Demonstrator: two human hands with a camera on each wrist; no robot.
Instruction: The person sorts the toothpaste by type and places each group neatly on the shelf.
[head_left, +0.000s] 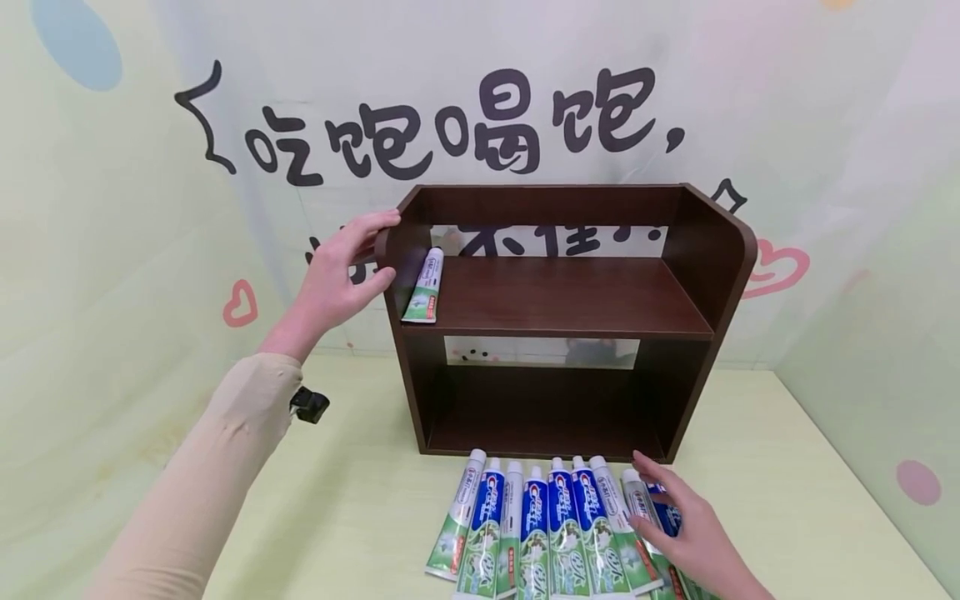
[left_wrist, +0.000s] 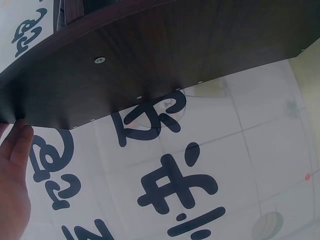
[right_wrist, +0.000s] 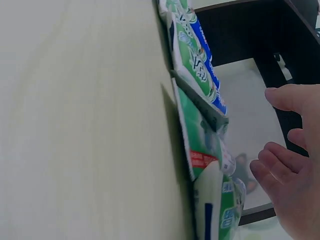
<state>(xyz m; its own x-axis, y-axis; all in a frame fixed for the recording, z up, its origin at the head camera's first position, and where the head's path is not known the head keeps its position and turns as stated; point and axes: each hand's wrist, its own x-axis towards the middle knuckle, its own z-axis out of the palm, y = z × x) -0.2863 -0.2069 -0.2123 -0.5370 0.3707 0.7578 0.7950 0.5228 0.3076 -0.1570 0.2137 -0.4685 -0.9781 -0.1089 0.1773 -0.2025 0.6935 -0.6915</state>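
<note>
My left hand point(head_left: 337, 267) rests on the upper left side panel of a dark brown two-tier shelf point(head_left: 555, 321); thumb and fingers lie spread at its edge. In the left wrist view, the fingers point(left_wrist: 20, 145) touch the panel's rim. One white and green toothpaste tube point(head_left: 426, 287) leans on the upper tier against the left wall. Before the shelf lies a row of toothpaste tubes, among them a blue-capped-end Crest tube point(head_left: 562, 525) and a white-green tube point(head_left: 457, 517). My right hand point(head_left: 693, 529) hovers at the row's right end, fingers loosely bent, nothing held in the right wrist view.
The shelf stands on a pale yellow table point(head_left: 330, 467) against a wall sheet point(head_left: 480, 42) with black lettering. A side sheet point(head_left: 870, 333) borders the right. A small black device point(head_left: 309, 405) sits at the left sleeve. The lower tier point(head_left: 540, 408) has an open back slot.
</note>
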